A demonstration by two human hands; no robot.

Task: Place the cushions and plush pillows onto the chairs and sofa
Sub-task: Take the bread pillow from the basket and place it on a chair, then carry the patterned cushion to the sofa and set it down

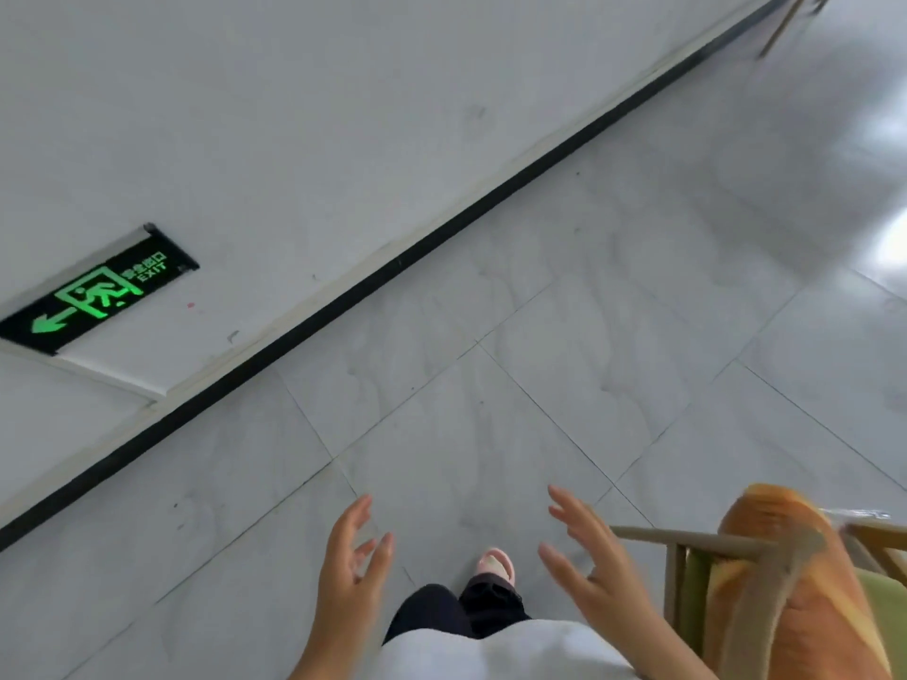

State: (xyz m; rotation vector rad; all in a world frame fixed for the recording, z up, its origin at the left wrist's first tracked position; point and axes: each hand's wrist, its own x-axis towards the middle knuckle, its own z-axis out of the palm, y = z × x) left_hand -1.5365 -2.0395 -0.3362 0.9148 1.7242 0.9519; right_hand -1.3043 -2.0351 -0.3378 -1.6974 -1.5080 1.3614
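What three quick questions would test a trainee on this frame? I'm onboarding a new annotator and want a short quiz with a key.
1. True or false: the left hand is gripping the orange plush pillow.
2. Which hand is nearer the wooden chair? A) left hand B) right hand
3. Fill in: the green exit sign sits low on the ____, above the black baseboard.

Key:
1. False; both hands are open and hold nothing.
2. B; the chair stands at the person's right, with the pillow on it.
3. wall.
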